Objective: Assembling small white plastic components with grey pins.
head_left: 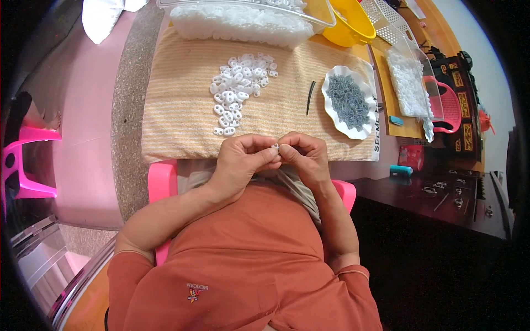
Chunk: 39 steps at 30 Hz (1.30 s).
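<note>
At the near edge of the cloth-covered table, my two hands meet fingertip to fingertip. My left hand (241, 163) is closed in a pinch around a small white plastic piece (276, 147), mostly covered by the fingers. My right hand (306, 159) pinches at the same spot from the other side; whatever its fingertips grip is hidden. Beyond them lies a loose pile of white oval plastic pieces with two holes (238, 83). To the right, a white wavy-rimmed dish (353, 133) holds many small grey parts (348, 102). A thin dark stick (310, 98) lies left of the dish.
A striped beige cloth (176, 99) covers the table. At its far side stand a clear bin (326, 17) full of white pieces and a yellow basin (348, 25). Another clear container (436, 102) of white pieces is at right. A pink stool (33, 163) stands left.
</note>
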{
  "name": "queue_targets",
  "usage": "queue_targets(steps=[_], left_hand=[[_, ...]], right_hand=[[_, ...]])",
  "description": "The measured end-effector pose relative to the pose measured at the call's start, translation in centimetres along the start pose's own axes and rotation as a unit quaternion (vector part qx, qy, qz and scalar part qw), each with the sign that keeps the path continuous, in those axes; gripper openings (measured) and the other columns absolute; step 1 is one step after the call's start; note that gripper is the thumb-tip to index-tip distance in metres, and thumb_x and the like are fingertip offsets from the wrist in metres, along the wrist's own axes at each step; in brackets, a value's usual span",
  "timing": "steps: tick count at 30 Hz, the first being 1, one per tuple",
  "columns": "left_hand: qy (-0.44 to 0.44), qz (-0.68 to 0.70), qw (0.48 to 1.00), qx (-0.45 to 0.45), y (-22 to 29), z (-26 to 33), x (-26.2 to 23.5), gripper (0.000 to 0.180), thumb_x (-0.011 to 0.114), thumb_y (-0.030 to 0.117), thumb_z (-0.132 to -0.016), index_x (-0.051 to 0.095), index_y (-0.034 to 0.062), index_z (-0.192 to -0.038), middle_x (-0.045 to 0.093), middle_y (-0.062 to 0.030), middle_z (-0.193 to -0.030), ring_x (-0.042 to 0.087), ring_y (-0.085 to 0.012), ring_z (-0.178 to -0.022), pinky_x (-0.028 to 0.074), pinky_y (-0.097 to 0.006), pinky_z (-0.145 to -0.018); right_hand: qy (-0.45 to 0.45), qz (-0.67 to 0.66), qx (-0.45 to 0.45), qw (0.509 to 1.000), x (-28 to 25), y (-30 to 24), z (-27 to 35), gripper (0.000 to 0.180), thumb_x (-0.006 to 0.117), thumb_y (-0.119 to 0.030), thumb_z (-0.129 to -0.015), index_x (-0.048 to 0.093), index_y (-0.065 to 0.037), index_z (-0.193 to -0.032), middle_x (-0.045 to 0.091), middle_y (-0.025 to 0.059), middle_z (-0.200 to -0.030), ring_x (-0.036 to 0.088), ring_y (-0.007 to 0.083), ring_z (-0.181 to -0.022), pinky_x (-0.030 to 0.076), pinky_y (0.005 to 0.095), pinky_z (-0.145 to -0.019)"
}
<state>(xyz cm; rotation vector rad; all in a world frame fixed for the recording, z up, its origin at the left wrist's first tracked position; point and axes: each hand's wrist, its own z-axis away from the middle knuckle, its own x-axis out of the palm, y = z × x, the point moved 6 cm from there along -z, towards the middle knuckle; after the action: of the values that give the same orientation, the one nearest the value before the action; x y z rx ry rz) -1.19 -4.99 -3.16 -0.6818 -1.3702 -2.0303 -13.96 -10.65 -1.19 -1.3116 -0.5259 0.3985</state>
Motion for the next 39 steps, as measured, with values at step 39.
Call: queue_targets(steps=[39], left_hand=[[0.015,0.019,0.999,0.037,1.5,0.5,0.4,0.017,0.062,0.002,-0.087,0.061,-0.0006,-0.105,0.065,-0.0081,-0.093,0.065,-0.0147,-0.082,0.057,-0.028,-0.077]], right_hand=[[0.037,0.067,0.007,0.997,-1.4,-3.1,-2.4,0.013,0.062,-0.008,-0.089,0.065,0.004,-0.095,0.065,0.0046,-0.079,0.060,0.0086,-0.068,0.050,0.0222,-0.063]])
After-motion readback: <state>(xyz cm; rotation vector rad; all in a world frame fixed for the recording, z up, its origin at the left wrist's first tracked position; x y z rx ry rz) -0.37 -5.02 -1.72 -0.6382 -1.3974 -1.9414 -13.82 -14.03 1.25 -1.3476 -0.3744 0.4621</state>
